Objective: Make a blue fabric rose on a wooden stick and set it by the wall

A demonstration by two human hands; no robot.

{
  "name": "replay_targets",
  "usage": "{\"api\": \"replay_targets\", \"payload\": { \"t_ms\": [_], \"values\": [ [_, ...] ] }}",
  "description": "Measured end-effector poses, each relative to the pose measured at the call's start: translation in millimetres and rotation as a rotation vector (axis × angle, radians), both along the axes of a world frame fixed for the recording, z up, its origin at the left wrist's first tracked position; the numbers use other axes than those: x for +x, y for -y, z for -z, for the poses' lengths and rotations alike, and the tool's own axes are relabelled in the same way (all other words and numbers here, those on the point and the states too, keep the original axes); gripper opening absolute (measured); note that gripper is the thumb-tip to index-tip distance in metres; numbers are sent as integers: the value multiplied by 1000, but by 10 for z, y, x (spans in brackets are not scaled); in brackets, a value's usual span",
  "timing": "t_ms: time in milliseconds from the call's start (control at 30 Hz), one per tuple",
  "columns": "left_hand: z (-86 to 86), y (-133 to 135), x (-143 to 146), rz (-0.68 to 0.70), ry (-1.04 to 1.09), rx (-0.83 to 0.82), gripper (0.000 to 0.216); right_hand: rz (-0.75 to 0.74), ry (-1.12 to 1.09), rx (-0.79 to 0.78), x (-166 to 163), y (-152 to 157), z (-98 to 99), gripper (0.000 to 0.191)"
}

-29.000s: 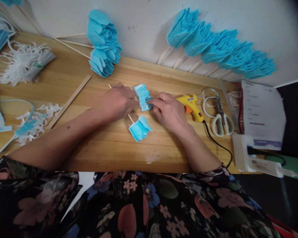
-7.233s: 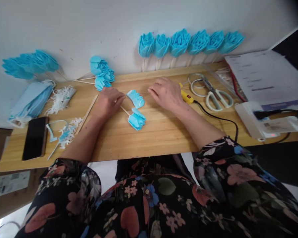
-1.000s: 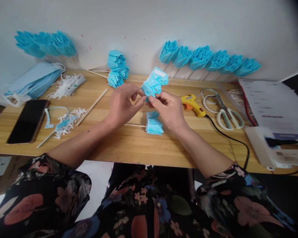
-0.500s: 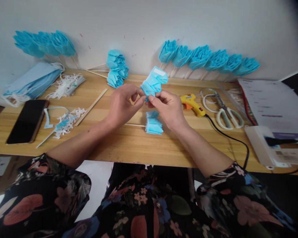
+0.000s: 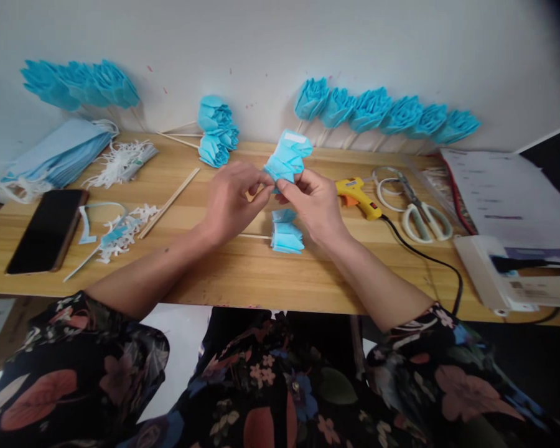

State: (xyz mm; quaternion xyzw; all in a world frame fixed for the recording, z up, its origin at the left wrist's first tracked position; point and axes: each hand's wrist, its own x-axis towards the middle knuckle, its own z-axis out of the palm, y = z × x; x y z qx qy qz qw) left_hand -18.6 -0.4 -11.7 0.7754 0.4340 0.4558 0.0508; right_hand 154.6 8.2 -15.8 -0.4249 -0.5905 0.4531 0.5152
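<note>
blue strip [image 5: 287, 155] points toward the wall [image 5: 261, 37], long axis tipped slightly right, near end pinched by left hand [image 5: 233, 199] and right hand [image 5: 315, 202]; clear bag [image 5: 435, 180] holds something blurred.

Wooden table [image 5: 261, 280] | phone [image 5: 49, 231] | blue masks [image 5: 58, 155] | sticks [image 5: 170, 202] | blue stemmed flower [image 5: 287, 238] | glue gun [image 5: 361, 199] | scissors [image 5: 419, 218]

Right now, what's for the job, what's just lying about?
Likely job: folded blue piece, held by left hand and right hand; blue bud on stick; glue gun; scissors; loose sticks; blue masks.
Likely just lying about: phone; papers.
</note>
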Motion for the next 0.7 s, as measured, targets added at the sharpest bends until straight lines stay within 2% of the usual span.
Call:
{"api": "replay_targets", "payload": {
  "t_ms": [367,700],
  "values": [
    [-18,36,13,4,-35,63,13,57,57,43,21,16,-45,32],
    [-42,25,-2,-8,36,16,15,49,81,81,24,15,-14,36]
  ]
}}
